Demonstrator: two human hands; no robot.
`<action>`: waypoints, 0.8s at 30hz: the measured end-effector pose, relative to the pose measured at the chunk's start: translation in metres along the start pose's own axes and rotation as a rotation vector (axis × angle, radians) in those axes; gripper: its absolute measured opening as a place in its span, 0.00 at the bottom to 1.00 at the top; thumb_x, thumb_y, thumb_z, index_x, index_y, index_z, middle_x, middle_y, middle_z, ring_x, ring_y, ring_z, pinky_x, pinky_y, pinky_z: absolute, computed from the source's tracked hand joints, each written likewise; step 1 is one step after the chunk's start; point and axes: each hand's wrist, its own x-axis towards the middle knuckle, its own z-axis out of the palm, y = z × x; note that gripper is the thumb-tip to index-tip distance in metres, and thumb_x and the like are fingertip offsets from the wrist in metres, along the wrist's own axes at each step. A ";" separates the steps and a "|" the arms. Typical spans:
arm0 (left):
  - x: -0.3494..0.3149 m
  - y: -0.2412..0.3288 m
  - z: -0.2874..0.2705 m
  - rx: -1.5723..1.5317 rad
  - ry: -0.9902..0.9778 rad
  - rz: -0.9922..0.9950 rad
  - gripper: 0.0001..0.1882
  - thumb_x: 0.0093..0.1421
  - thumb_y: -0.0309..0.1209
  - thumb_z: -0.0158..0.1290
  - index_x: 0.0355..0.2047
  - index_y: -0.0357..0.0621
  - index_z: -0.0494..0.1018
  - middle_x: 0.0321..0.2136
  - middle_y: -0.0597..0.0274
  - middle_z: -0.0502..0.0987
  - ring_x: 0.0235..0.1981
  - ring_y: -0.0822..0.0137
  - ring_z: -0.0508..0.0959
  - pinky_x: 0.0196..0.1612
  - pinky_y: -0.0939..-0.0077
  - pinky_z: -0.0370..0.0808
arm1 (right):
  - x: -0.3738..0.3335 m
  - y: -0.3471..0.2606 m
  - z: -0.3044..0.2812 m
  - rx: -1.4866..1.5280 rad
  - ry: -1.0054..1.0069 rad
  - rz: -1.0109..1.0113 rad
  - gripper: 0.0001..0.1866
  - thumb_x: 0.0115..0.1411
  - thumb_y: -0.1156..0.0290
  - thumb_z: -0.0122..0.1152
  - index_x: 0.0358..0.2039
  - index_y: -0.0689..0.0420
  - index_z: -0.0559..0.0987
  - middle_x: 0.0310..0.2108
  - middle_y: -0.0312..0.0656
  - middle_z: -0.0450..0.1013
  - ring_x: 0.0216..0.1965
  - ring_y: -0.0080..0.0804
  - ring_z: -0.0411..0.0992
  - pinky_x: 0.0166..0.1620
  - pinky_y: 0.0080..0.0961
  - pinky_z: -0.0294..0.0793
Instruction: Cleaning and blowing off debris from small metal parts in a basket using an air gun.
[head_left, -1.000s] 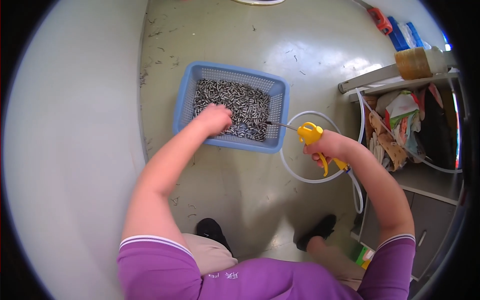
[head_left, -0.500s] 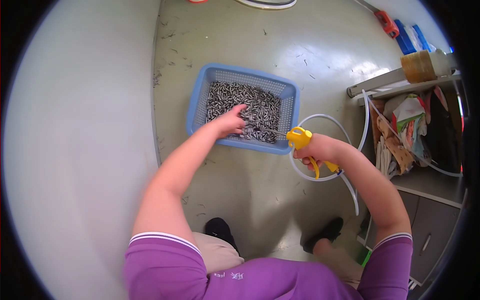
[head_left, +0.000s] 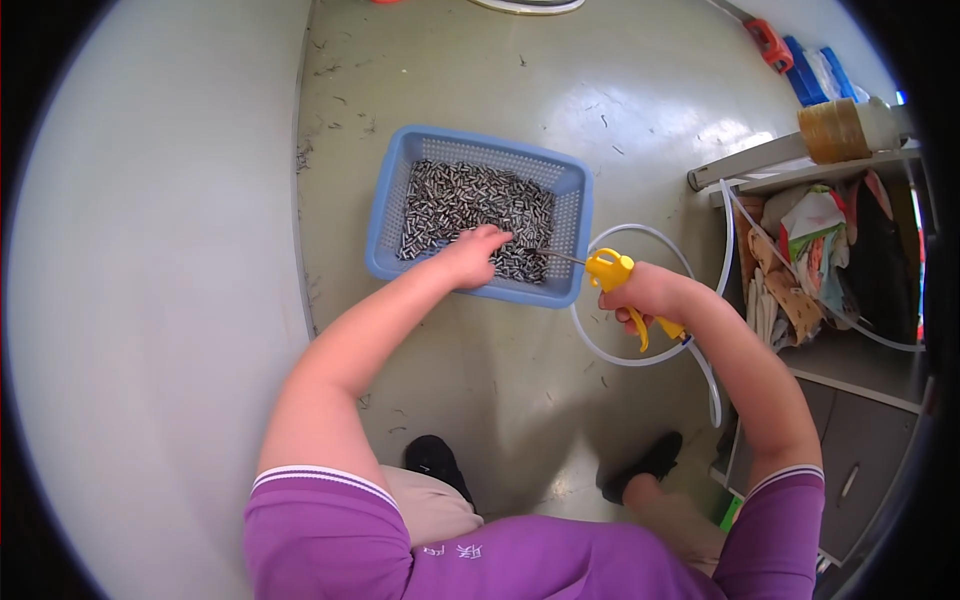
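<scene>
A blue plastic basket (head_left: 480, 140) with perforated walls stands on the floor, holding a heap of small cylindrical metal pieces (head_left: 470, 195). My left hand (head_left: 474, 256) reaches over the basket's near rim and lies on the pieces, fingers stretched out toward the right. Its fingertips are partly lost among the metal. Wrapped round the handle of a yellow air blow gun (head_left: 606, 268) is my right hand (head_left: 645, 291), just outside the basket's right rim. The gun's thin nozzle points left over the pieces. A clear hose (head_left: 640, 363) loops from it across the floor.
On the right stands a grey cabinet (head_left: 868, 440) with a shelf of rags and gloves (head_left: 812, 225). A roll of brown tape (head_left: 835, 132) sits on top. A pale wall (head_left: 160, 300) runs along the left. Thin dark shavings (head_left: 325, 70) litter the floor near it.
My left hand has shifted slightly right and down through the pieces, with the fingers now flatter. A patch of basket floor shows at its left. The blow gun has moved slightly right.
</scene>
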 end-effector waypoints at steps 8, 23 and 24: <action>0.012 0.011 -0.011 0.527 -0.212 0.047 0.10 0.50 0.31 0.49 0.32 0.52 0.77 0.40 0.59 0.71 0.44 0.57 0.71 0.47 0.61 0.71 | 0.000 0.006 -0.004 -0.062 0.037 0.059 0.10 0.51 0.68 0.58 0.27 0.62 0.73 0.17 0.36 0.68 0.17 0.25 0.69 0.24 0.21 0.69; 0.051 0.020 0.031 0.434 -0.035 0.246 0.12 0.46 0.31 0.55 0.33 0.47 0.74 0.39 0.58 0.69 0.44 0.56 0.70 0.45 0.61 0.71 | -0.015 0.016 -0.015 -0.097 0.112 0.074 0.11 0.50 0.66 0.58 0.21 0.63 0.73 0.16 0.37 0.69 0.17 0.25 0.69 0.21 0.22 0.67; 0.051 0.010 0.031 0.456 -0.086 0.242 0.10 0.46 0.32 0.54 0.32 0.48 0.74 0.37 0.58 0.70 0.42 0.56 0.71 0.43 0.61 0.72 | -0.017 0.016 -0.014 -0.096 0.113 0.073 0.11 0.50 0.66 0.58 0.21 0.63 0.73 0.16 0.37 0.69 0.17 0.25 0.69 0.21 0.22 0.67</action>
